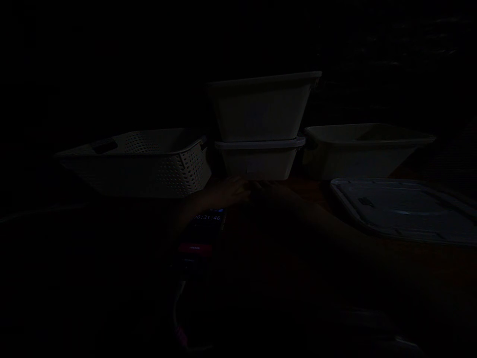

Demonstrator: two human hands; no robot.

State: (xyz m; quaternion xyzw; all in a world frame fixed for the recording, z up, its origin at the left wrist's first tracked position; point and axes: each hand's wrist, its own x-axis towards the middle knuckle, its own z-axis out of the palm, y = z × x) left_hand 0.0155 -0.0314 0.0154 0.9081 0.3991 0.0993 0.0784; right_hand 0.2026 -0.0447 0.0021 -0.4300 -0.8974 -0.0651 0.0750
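The picture is very dark. My left hand (231, 191) reaches forward past a phone (203, 231), whose lit screen shows running digits and a red bar. My right hand (266, 189) comes in from the right, close beside the left one. Both are at the foot of two stacked pale bins, the lower bin (261, 163) and the upper bin (261, 112). Darkness hides the fingers, so I cannot tell whether they touch the lower bin or hold anything.
A perforated plastic basket (137, 174) stands at the left. To the right is another pale bin (357, 156), with a flat lid (406, 209) in front of it on the brownish table (309, 188). A pale cable (176, 306) runs below the phone.
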